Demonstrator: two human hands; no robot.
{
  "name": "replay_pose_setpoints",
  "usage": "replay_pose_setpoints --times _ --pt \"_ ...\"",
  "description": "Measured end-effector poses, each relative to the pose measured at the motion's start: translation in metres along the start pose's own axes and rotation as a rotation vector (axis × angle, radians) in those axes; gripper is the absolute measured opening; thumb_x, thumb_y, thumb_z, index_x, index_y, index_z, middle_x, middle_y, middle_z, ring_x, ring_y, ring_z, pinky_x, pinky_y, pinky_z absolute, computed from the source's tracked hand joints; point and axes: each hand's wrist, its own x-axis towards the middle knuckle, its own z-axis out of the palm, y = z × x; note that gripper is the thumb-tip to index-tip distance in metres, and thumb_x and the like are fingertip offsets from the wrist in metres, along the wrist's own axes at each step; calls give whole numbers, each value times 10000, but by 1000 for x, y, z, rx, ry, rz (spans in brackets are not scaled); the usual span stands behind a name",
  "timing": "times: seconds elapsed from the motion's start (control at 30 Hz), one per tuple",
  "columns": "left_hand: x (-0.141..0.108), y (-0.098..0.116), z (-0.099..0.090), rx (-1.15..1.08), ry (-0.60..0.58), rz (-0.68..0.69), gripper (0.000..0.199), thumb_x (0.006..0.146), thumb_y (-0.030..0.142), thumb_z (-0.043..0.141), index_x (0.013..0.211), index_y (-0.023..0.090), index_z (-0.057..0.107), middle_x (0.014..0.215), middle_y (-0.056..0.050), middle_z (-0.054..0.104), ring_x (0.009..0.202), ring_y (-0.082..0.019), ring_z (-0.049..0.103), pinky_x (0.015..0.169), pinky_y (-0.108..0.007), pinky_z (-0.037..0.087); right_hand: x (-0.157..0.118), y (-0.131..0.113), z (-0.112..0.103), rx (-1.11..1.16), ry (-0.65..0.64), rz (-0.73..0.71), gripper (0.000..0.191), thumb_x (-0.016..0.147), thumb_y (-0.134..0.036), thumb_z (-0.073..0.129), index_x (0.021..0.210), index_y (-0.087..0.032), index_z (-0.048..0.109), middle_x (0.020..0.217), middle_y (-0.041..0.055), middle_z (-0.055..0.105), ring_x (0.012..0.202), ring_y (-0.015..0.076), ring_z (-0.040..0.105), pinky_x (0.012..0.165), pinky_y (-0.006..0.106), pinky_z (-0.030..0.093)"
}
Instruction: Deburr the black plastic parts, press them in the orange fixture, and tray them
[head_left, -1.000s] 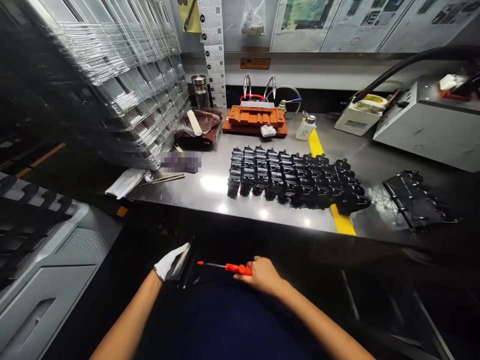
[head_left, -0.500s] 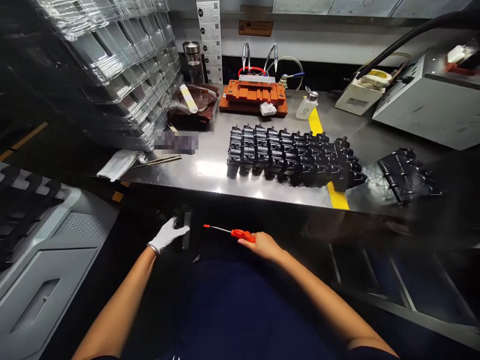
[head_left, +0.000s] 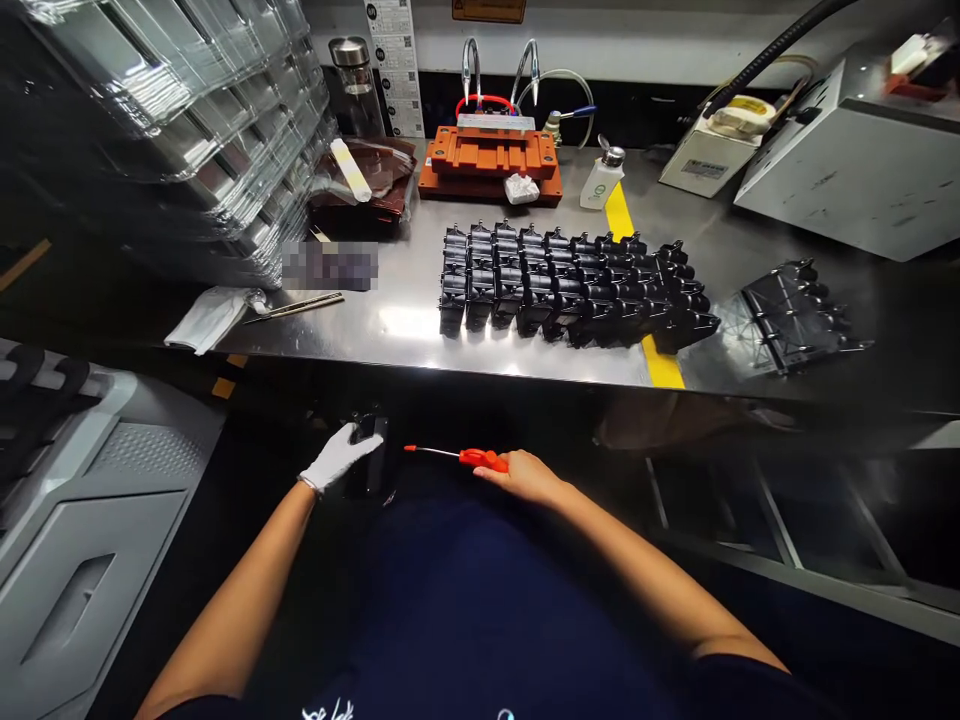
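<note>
Head view: red tool (head_left: 482, 460); unreadable box label (head_left: 706, 170)

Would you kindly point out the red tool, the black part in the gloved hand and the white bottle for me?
Red tool (head_left: 474, 458): head view, on its red handle.
Black part (head_left: 376, 467): head view, on its dark lower half.
White bottle (head_left: 601, 184): head view, on its body.

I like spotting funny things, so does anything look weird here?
The left hand wears a white glove, but the right hand, holding a red-handled tool, is bare, so they don't match. Also, the lid of the white bottle seems flipped open.
</note>
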Motion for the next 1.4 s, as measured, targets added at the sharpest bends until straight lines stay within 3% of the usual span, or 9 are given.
replay_pose_setpoints --times 0.17,0.4,0.6,0.73,0.87,1.13,1.27,1.33,1.4 --pt "23 17 22 20 178 -154 538 697 614 605 927 129 632 954 -133 707 950 -287 642 834 -363 480 -9 -14 16 -63 -24 -65 709 776 -825 366 843 -200 693 794 69 707 726 207 653 562 253 358" --pt "26 30 33 77 167 -187 469 728 561 608 920 133 611 886 -127 697 840 -257 644 740 -332 467 -8 -16 25 -107 -5 -63 739 769 -845 328 861 -207 690 822 78 717 770 230 669 607 263 398" --pt "25 29 38 120 159 -183 511 758 527 586 1032 96 614 1005 -187 691 949 -304 641 814 -367 464 -5 -15 27 -113 1 -71 733 770 -844 328 833 -206 682 820 76 725 766 229 678 588 261 390" --pt "19 26 35 118 85 -82 536 745 528 597 1097 124 631 1145 -161 675 1076 -293 617 925 -346 443 1 -11 16 -72 90 24 679 822 -792 333 883 -211 679 820 67 727 784 229 679 604 260 395" --pt "12 22 29 165 14 2 609 722 578 585 1112 113 640 1153 -174 673 1102 -328 606 971 -394 433 7 -3 7 -47 147 86 662 836 -776 329 891 -217 679 821 62 725 799 229 678 622 258 400" --pt "3 26 33 202 0 -6 559 702 544 614 1069 124 651 1157 -183 672 1112 -354 603 996 -436 433 3 -5 8 -27 137 80 679 823 -785 339 866 -208 694 829 76 725 802 231 677 626 262 412" --pt "-21 52 11 192 -179 -34 490 640 502 703 1003 173 697 1085 -124 713 1081 -366 620 991 -452 452 -5 9 2 30 125 101 666 813 -778 378 857 -198 702 841 82 722 793 232 674 615 263 408" --pt "-34 82 -11 131 -349 -3 487 638 486 729 1043 218 706 1125 -75 711 1099 -350 617 982 -429 473 -8 24 0 72 89 116 643 805 -769 409 852 -199 702 839 74 718 779 225 671 592 257 393" --pt "-36 121 -36 73 -375 54 513 674 500 707 1120 249 679 1159 -50 701 1094 -335 623 968 -429 493 -9 39 -2 102 54 118 605 808 -748 434 854 -207 700 822 57 713 762 215 666 577 251 378"
